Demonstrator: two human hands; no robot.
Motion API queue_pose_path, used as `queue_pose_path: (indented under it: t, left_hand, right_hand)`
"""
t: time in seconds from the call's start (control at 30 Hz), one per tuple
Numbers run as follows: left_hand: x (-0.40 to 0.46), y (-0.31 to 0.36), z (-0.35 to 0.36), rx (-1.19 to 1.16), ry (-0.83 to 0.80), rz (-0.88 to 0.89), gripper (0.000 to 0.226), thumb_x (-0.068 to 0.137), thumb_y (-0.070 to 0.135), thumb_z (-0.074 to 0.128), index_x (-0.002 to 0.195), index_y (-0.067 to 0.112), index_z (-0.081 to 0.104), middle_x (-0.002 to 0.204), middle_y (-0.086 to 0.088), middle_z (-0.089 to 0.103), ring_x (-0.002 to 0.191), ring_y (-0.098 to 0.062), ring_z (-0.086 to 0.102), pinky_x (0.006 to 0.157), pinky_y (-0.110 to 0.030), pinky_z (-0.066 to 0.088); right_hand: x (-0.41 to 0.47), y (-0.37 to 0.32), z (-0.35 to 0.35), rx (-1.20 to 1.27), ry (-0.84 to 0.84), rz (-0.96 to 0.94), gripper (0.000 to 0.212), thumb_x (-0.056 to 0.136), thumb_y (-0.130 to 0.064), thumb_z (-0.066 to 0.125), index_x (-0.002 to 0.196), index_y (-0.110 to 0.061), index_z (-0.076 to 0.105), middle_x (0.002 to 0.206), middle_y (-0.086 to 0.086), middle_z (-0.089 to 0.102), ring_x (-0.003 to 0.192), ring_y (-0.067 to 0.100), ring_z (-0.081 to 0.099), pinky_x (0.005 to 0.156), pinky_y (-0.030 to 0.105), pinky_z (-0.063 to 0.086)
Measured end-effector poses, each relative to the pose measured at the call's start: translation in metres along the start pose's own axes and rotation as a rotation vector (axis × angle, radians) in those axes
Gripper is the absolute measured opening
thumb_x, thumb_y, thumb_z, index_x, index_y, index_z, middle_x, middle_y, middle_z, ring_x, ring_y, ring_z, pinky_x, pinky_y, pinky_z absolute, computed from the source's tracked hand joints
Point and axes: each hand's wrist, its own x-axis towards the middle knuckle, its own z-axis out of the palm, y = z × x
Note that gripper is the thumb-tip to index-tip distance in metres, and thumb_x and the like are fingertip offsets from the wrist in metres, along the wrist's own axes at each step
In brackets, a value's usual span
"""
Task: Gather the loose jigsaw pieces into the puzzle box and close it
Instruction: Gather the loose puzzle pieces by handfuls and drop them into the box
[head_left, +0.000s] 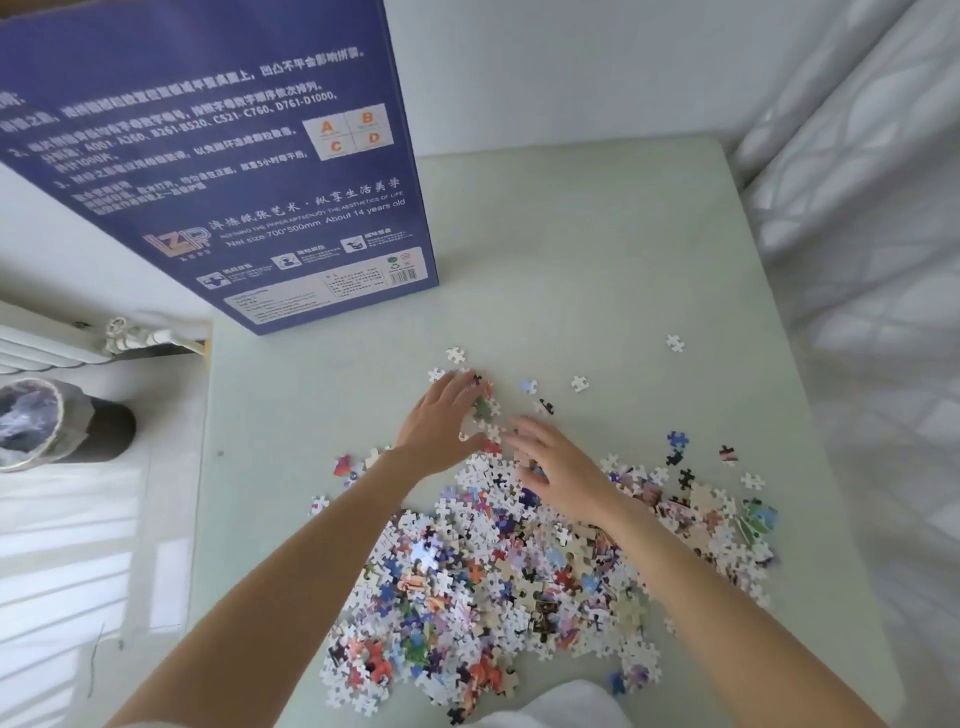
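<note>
**Sweeping the strays toward the heap**

While the big pile of jigsaw pieces serves as the landmark in the middle of the pale green table, everything else reads from its left side across. Well left of the pile, off the table, a bin sits on the floor beneath a radiator. Up and left of the pile, the blue puzzle box stands on edge on the table's far corner, printed back facing the camera; whether it is open cannot be told from this side, and no pieces look to be in it yet.

At the pile's far edge the left hand lies flat, fingers straight and spread over a few pieces, holding nothing. Just beside it, the right hand is likewise flat with relaxed fingers resting on pieces. The two palms angle toward each other, probably to rake outlying pieces back into the heap so they can be scooped together.

Right of the pile and beyond it, scattered single pieces lie well apart and remain to be collected.
</note>
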Motion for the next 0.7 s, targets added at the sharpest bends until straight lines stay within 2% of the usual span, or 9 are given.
queue_pose_path:
  t: [0.07, 0.17, 0.27, 0.33, 0.4, 0.5, 0.6, 0.7]
  left_hand:
    - [-0.012, 0.003, 0.008, 0.028, 0.002, 0.033, 0.066, 0.089, 0.052, 0.049, 0.146, 0.028, 0.024, 0.155, 0.008, 0.015, 0.144, -0.018, 0.007, 0.117, -0.040, 0.018]
    - [-0.019, 0.007, 0.011, 0.055, 0.029, 0.024, 0.058, 0.089, 0.050, 0.048, 0.141, 0.029, 0.032, 0.151, 0.009, 0.026, 0.140, -0.016, 0.018, 0.114, -0.038, 0.025]
    - [-0.014, 0.016, 0.003, 0.008, 0.143, -0.015, 0.053, 0.089, 0.043, 0.053, 0.137, 0.028, 0.040, 0.146, 0.005, 0.035, 0.135, -0.016, 0.027, 0.111, -0.041, 0.031]
    - [-0.004, 0.016, -0.001, -0.008, 0.204, -0.080, 0.059, 0.088, 0.044, 0.054, 0.140, 0.024, 0.036, 0.151, 0.000, 0.027, 0.138, -0.020, 0.023, 0.113, -0.041, 0.027]
    - [0.007, 0.010, -0.003, -0.005, 0.169, -0.179, 0.071, 0.089, 0.047, 0.051, 0.147, 0.019, 0.020, 0.157, -0.003, 0.009, 0.144, -0.021, 0.009, 0.117, -0.040, 0.015]
    - [0.018, -0.001, -0.003, 0.035, 0.025, -0.243, 0.080, 0.092, 0.053, 0.041, 0.150, 0.014, 0.001, 0.157, -0.004, -0.008, 0.145, -0.019, -0.007, 0.119, -0.037, 0.003]
    - [0.010, -0.003, 0.001, 0.075, -0.052, -0.174, 0.081, 0.091, 0.060, 0.032, 0.149, 0.015, -0.002, 0.156, 0.000, -0.011, 0.144, -0.016, -0.010, 0.119, -0.036, 0.002]
    - [-0.016, 0.006, 0.005, 0.111, -0.085, -0.087, 0.085, 0.086, 0.067, 0.034, 0.149, 0.019, 0.005, 0.157, 0.003, -0.005, 0.145, -0.016, -0.003, 0.119, -0.039, 0.006]
  right_hand:
    - [-0.002, 0.021, -0.019, 0.021, 0.156, 0.058, 0.041, 0.095, -0.019, 0.048, 0.136, -0.023, 0.044, 0.149, -0.003, 0.030, 0.139, 0.013, 0.024, 0.114, 0.033, 0.021]
    - [0.002, 0.067, -0.054, 0.014, 0.378, 0.300, 0.041, 0.094, -0.012, 0.048, 0.135, -0.012, 0.045, 0.147, 0.006, 0.034, 0.138, 0.020, 0.027, 0.114, 0.031, 0.019]
    - [0.009, 0.113, -0.073, -0.034, 0.361, 0.576, 0.055, 0.095, -0.021, 0.046, 0.144, -0.004, 0.027, 0.154, 0.017, 0.016, 0.143, 0.031, 0.009, 0.118, 0.040, 0.009]
    - [0.013, 0.128, -0.074, 0.010, 0.287, 0.689, 0.063, 0.096, -0.030, 0.043, 0.146, -0.003, 0.016, 0.155, 0.019, 0.005, 0.143, 0.033, 0.000, 0.118, 0.041, 0.004]
    - [0.017, 0.125, -0.066, 0.020, 0.247, 0.660, 0.067, 0.097, -0.036, 0.041, 0.147, -0.003, 0.013, 0.155, 0.018, 0.001, 0.144, 0.030, -0.003, 0.118, 0.041, 0.002]
    - [0.023, 0.091, -0.041, -0.044, 0.201, 0.441, 0.066, 0.097, -0.041, 0.037, 0.148, -0.009, 0.010, 0.157, 0.011, -0.001, 0.144, 0.025, -0.003, 0.117, 0.040, 0.000]
    - [0.024, 0.043, -0.011, -0.068, 0.096, 0.246, 0.068, 0.095, -0.048, 0.031, 0.149, -0.015, 0.006, 0.156, 0.005, -0.003, 0.144, 0.022, -0.004, 0.117, 0.044, 0.001]
    - [0.012, 0.006, 0.013, -0.082, -0.003, 0.157, 0.072, 0.092, -0.056, 0.027, 0.149, -0.018, 0.005, 0.157, 0.004, -0.002, 0.144, 0.021, -0.003, 0.118, 0.046, 0.006]
